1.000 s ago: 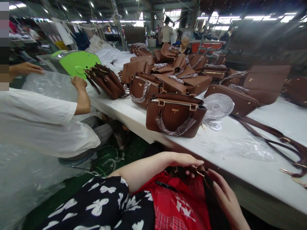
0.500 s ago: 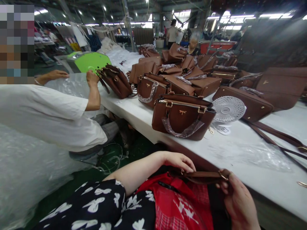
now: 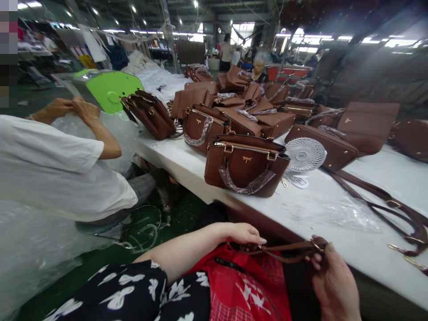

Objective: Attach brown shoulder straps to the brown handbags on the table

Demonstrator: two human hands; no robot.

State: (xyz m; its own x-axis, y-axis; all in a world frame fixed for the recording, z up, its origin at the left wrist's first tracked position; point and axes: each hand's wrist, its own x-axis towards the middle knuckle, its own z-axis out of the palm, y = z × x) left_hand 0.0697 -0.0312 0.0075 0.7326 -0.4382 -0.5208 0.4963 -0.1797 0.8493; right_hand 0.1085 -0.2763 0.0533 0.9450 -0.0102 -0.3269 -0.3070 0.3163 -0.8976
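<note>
A brown strap (image 3: pixel 287 250) with gold metal rings stretches between my two hands above my lap. My left hand (image 3: pixel 245 235) is closed on its left end, near a metal fitting. At the other end, my right hand (image 3: pixel 329 267) pinches the strap beside a gold ring. Just beyond them on the table stands a brown handbag (image 3: pixel 245 165) with a gold dragonfly emblem, its handles wrapped in clear plastic. More brown straps (image 3: pixel 384 196) with gold clasps lie on the table to the right.
A white fan (image 3: pixel 305 155) stands beside the nearest handbag on the white table (image 3: pixel 294 218). Several brown handbags (image 3: pixel 234 118) are piled behind it. Clear plastic film (image 3: pixel 351 213) lies at right. At left, a person in a white shirt (image 3: pixel 56 165) sits near a green machine (image 3: pixel 115 87).
The strap has turned so two separate lengths show between my hands. My view has shifted slightly right. The person at left has brought both hands together, away from the handbag there.
</note>
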